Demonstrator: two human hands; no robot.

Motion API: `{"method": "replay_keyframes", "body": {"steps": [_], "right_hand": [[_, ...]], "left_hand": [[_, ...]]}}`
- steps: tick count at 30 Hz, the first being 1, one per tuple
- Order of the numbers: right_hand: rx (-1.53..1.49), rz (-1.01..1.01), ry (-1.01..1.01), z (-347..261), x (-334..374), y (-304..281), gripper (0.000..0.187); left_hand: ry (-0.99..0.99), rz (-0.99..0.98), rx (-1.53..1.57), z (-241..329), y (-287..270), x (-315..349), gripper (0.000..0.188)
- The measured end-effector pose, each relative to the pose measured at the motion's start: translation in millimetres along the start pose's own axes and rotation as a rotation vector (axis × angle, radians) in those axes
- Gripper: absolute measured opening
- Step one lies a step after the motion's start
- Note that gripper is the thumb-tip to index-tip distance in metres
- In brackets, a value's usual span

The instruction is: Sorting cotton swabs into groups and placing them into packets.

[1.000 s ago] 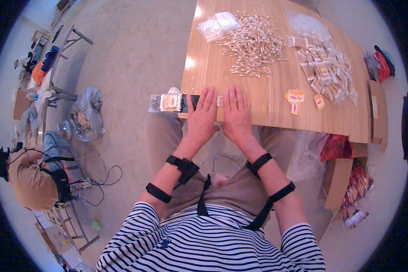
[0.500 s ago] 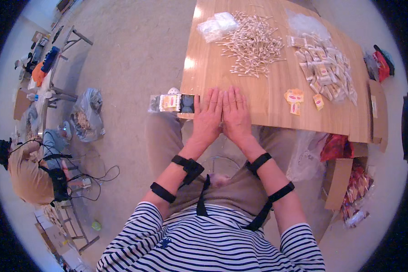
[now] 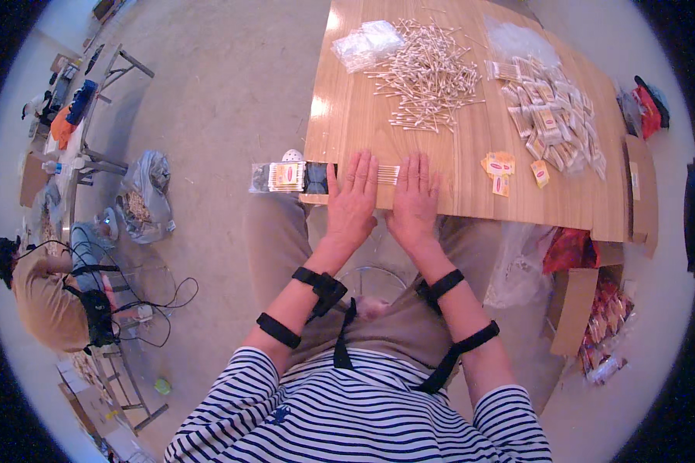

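Note:
A small row of cotton swabs (image 3: 388,174) lies on the table between my two hands, their sticks side by side. My left hand (image 3: 352,199) is flat, fingers stretched forward, at the left end of that row. My right hand (image 3: 414,202) lies flat at the other end, fingers also stretched out. Left of my left hand, a clear packet of cotton swabs (image 3: 286,176) with a yellow and white label sits by a dark strip (image 3: 316,177) at the table's corner. Whatever is under my palms is hidden.
Farther off on the wooden table (image 3: 347,116) lie a heap of loose cotton swabs (image 3: 427,77), clear plastic bags (image 3: 367,46), many filled packets (image 3: 552,123) and some yellow labels (image 3: 500,166). An open cardboard box (image 3: 575,309) stands below right. At the left, another person (image 3: 50,301) sits.
My hands have moved apart from being side by side, the right one shifting right. The row of cotton swabs now shows between them.

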State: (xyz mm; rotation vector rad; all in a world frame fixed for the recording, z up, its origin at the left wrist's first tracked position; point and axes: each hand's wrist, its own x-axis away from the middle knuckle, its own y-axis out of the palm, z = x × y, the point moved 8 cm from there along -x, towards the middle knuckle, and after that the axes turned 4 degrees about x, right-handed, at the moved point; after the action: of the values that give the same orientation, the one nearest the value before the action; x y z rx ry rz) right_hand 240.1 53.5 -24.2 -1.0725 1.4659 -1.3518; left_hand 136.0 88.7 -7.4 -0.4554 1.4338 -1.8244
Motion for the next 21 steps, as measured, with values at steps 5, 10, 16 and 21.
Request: {"method": "replay_keyframes", "body": {"steps": [5, 10, 16, 21], "right_hand": [[-0.108, -0.026, -0.032, -1.7, -0.7, -11.0, 0.1], [-0.073, 0.119, -0.195, -23.3, -3.8, -11.1, 0.093], [-0.082, 0.108, -0.199, -22.8, -1.5, -6.3, 0.089], [-0.077, 0.134, -0.19, -22.1, -1.9, -6.1, 0.095]], "left_hand": [[0.009, -0.001, -0.055, -1.6, 3.4, 1.0, 0.116], [0.025, 0.018, -0.106, -5.7, 7.5, 1.0, 0.119], [-0.088, -0.036, -0.007, -14.1, -10.9, 16.0, 0.109], [-0.081, 0.023, 0.1, -18.5, -21.9, 35.2, 0.101]]}}
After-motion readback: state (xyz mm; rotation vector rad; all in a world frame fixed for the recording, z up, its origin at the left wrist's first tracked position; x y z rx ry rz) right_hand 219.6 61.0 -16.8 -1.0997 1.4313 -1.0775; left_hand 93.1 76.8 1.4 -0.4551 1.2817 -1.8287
